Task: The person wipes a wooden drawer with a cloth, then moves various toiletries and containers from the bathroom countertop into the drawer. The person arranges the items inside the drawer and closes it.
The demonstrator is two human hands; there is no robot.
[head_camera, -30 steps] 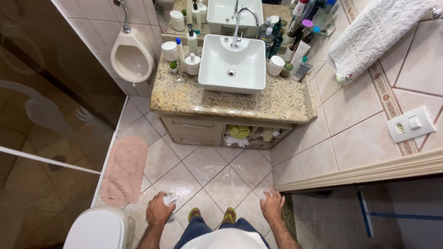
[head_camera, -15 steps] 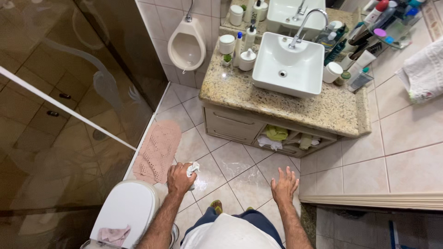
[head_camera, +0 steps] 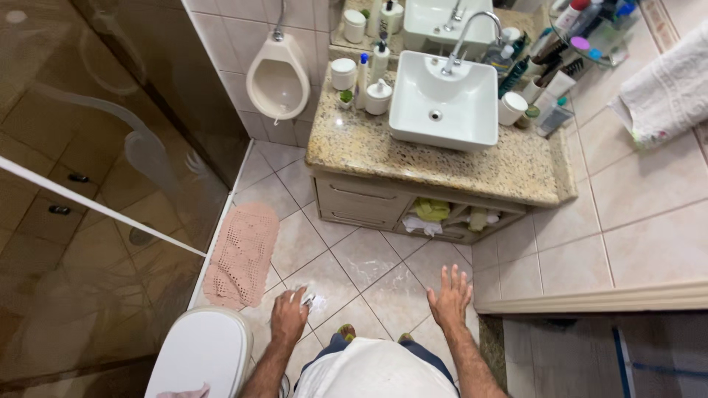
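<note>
My left hand (head_camera: 288, 317) is closed around a crumpled white paper wad (head_camera: 306, 299) that sticks out past the fingers, just right of the white toilet lid (head_camera: 199, 354). Over the tiled floor (head_camera: 369, 258), my right hand (head_camera: 450, 298) is held out with fingers spread and nothing in it. Both hands hover above my feet in sandals (head_camera: 345, 332).
A granite vanity counter (head_camera: 413, 158) carries a white square basin (head_camera: 441, 103) with several bottles and jars. Below it are drawers and an open shelf with cloths (head_camera: 431, 210). A pink mat (head_camera: 242, 254) lies by the glass shower door (head_camera: 96, 199). A small wall urinal (head_camera: 277, 81) and a hanging towel (head_camera: 667, 85) are also there.
The view shifted slightly. My left hand dropped a little lower with the paper wad. The right hand stays spread in about the same place.
</note>
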